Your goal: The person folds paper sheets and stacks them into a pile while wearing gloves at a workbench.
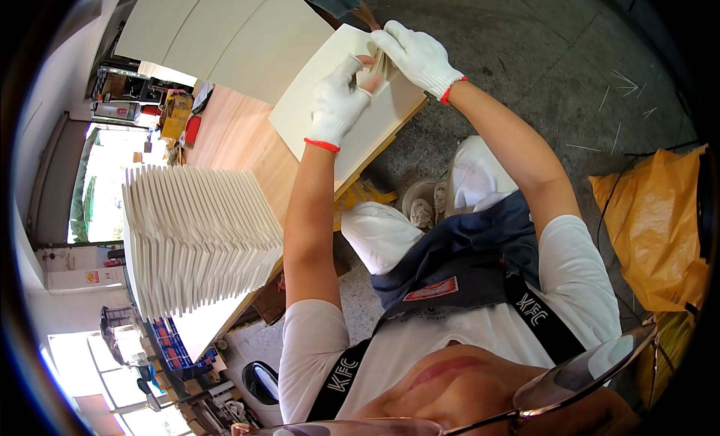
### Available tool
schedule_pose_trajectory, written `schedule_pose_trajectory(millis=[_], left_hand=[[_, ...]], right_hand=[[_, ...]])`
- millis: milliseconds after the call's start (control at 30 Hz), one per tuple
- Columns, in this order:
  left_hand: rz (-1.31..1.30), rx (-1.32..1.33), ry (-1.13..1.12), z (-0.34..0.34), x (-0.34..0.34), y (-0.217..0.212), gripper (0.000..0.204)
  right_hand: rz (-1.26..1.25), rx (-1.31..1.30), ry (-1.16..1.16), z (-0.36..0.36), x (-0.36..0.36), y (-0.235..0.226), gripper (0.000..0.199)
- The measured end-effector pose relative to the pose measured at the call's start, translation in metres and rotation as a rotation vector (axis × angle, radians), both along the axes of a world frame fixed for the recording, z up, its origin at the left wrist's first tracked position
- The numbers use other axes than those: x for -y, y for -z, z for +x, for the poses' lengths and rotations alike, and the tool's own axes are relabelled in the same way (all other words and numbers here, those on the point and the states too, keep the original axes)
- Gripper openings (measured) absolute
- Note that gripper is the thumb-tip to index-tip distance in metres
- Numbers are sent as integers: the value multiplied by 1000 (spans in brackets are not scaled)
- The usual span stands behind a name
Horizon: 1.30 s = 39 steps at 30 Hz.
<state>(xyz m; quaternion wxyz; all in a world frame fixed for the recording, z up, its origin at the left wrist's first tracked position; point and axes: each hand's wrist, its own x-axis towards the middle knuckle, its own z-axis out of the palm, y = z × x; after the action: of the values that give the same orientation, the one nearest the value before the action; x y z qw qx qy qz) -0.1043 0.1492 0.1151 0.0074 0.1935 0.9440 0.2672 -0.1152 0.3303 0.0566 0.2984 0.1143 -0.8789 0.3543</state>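
Note:
White knit gloves with red cuffs cover both hands, and some fingertips of the left one are bare. My right hand (418, 58) bends over the far edge of a cream sheet (304, 109) on the table, closed on a small bundle of cream paper-like pieces (381, 65). Just left of that bundle is my left hand (339, 104), thumb and fingers apart, fingertips pointing at it. Whether they touch it I cannot make out. Under the right palm, part of the bundle is hidden.
A tall stack of creased white pieces (202, 237) stands on the wooden table (240, 132) at left. Large cream panels (225, 34) lie at the far side. Another person's arm (366, 16) shows beyond my hands. An orange plastic bag (649, 218) stands at right; thin white strips (625, 83) litter the floor.

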Motion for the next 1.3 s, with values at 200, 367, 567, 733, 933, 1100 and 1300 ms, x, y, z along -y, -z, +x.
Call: schedule_pose_trajectory(millis=[200, 367, 567, 733, 933, 1100, 1300], left_hand=[[59, -202, 95, -2, 2, 9, 42], [132, -80, 50, -8, 7, 13, 43], [110, -242, 128, 0, 4, 9, 44], [140, -227, 120, 3, 2, 7, 33], [128, -90, 87, -1, 3, 6, 24], [131, -107, 91, -5, 5, 8, 24], [145, -191, 112, -2, 3, 13, 36]], right_hand=[[33, 5, 21, -3, 1, 3, 34], [-109, 233, -39, 3, -4, -9, 32], [54, 345, 70, 15, -33, -16, 48], [444, -33, -20, 10, -38, -12, 40], [208, 163, -116, -7, -21, -21, 39], [-248, 221, -147, -5, -9, -5, 43], [-214, 91, -116, 1, -6, 1, 43]])
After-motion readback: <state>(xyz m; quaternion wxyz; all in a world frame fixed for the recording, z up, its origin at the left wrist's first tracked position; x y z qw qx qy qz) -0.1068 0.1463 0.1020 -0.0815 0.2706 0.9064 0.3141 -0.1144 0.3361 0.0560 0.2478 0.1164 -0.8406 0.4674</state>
